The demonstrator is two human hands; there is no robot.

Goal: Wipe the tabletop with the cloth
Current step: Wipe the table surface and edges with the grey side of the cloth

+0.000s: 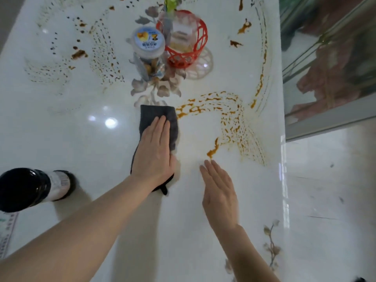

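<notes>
Left hand [154,155], fingers flat, pins the long dark grey cloth [157,119] on the glossy white counter [81,129]; orange-brown smears [211,151] lie just right, beside the empty flat-fingered right hand [219,196].

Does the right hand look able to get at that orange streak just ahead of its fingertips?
Probably yes. The right hand lies flat and empty, and the orange streak sits just beyond it on bare tabletop, with nothing between.

Two hands [154,151] [219,192], one cloth [157,117], one jar [149,43], one basket [195,51], one bottle [30,189].
</notes>
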